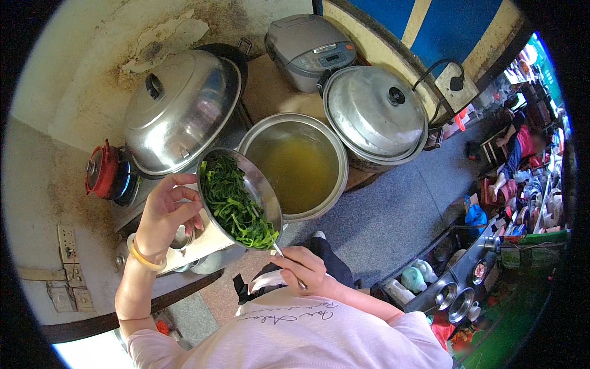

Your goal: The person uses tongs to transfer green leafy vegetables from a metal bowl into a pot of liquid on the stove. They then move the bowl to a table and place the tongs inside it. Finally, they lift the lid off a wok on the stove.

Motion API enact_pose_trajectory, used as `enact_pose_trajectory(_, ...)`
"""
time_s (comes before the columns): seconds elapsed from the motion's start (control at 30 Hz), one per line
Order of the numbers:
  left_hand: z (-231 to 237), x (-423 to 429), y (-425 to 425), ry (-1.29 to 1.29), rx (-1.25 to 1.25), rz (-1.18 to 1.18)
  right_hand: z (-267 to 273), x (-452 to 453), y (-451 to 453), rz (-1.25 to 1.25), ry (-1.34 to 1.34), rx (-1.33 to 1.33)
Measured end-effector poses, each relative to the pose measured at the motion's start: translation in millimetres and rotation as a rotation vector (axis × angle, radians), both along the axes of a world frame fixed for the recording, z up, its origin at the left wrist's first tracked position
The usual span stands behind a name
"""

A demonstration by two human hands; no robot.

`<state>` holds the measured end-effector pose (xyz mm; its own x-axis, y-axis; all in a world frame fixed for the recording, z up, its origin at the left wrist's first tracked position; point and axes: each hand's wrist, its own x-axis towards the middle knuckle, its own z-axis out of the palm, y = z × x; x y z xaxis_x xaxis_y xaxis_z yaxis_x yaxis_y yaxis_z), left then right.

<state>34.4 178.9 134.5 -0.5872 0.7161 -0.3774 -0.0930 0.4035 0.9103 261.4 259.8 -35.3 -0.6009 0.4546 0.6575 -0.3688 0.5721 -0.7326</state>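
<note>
My left hand (173, 207), a pale bangle at its wrist, grips the rim of a metal bowl (265, 196). The bowl tilts and holds wilted leafy greens (233, 207). In my right hand (304, 270) is a slim metal utensil (278, 249); its far end disappears among the greens. Just beyond the bowl stands a wide metal pot (343, 184) with no lid. Yellowish, cloudy liquid (299, 168) fills part of it. The bowl overlaps the pot's near left rim in this view.
A domed-lid wok (184, 110) stands at the left, beside a red pot (100, 173) over a blue flame (126, 177). Behind are a rice cooker (311, 50) and a lidded metal pot (375, 113). A counter with dishes (461, 304) runs at right; a person (518, 143) sits farther off.
</note>
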Motion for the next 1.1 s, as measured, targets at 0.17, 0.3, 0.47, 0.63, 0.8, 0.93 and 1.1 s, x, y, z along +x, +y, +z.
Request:
enact_pose_trajectory(0.17,-0.2,-0.8,-1.3,0.007,-0.006,-0.006,2.4,-1.1,0.0,0.005,0.010,-0.008)
enact_pose_trajectory(0.3,-0.3,0.2,-1.5,0.027,-0.018,-0.001,1.7,-1.7,-1.9,0.003,0.008,0.000)
enact_pose_trajectory(0.47,-4.0,1.5,-2.4,0.060,-0.009,0.010,1.9,-3.2,-1.9,0.002,0.022,0.006)
enact_pose_trajectory(0.63,-4.0,1.9,-2.8,0.054,-0.010,0.011,-0.4,-3.4,-2.2,0.011,0.015,0.022)
enact_pose_trajectory(0.8,-4.5,3.5,-3.7,0.033,0.012,0.028,3.1,-3.9,-0.8,0.025,0.011,0.027)
enact_pose_trajectory(0.93,-3.7,4.4,-3.7,0.030,0.016,0.026,5.1,-3.1,0.7,0.036,0.006,0.035)
enact_pose_trajectory(1.1,-1.8,5.7,-4.2,0.026,0.016,0.041,4.0,-3.0,0.0,0.048,-0.006,0.042)
